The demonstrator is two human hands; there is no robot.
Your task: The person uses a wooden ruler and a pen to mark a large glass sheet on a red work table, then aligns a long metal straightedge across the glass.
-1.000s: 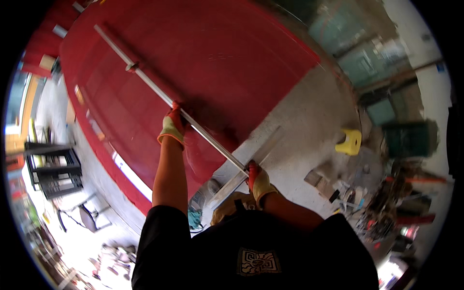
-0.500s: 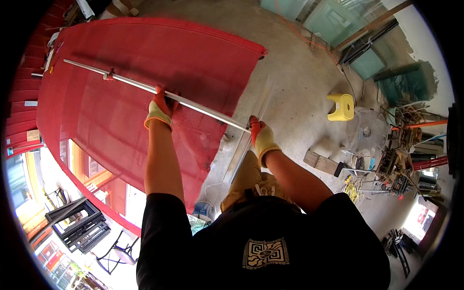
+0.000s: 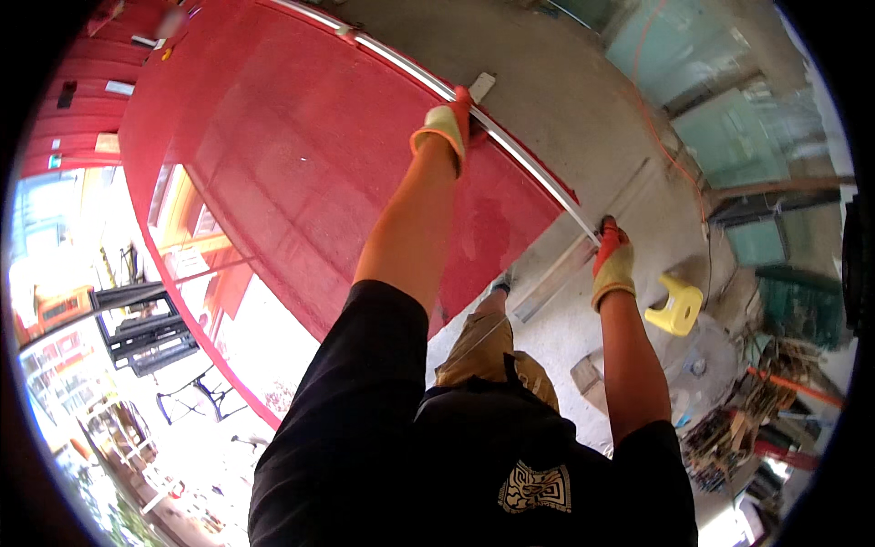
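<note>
Both my hands wear pale yellow gloves with red-orange palms and fingers. A long pale metal bar (image 3: 538,173) runs diagonally along the far edge of a red-covered table (image 3: 301,155). My left hand (image 3: 447,129) is closed around the bar's middle stretch, arm stretched across the red surface. Past the table's right corner, my right hand (image 3: 612,263) grips the bar's near end. A small reddish piece (image 3: 346,35) sits on the bar farther up; I cannot make out what it is. The bar's far end leaves the view at the top.
Bright reflections show on the glossy left part of the table. A yellow stool (image 3: 674,305) stands on the concrete floor at right, with glass panes (image 3: 729,137) behind it. A flat strip (image 3: 551,278) lies below the bar. Dark frames (image 3: 150,333) are stacked at left.
The bar has gone from mid-table to the table's far edge, with both hands still on it. My arms reach farther out and to the right. The view has turned and shifted.
</note>
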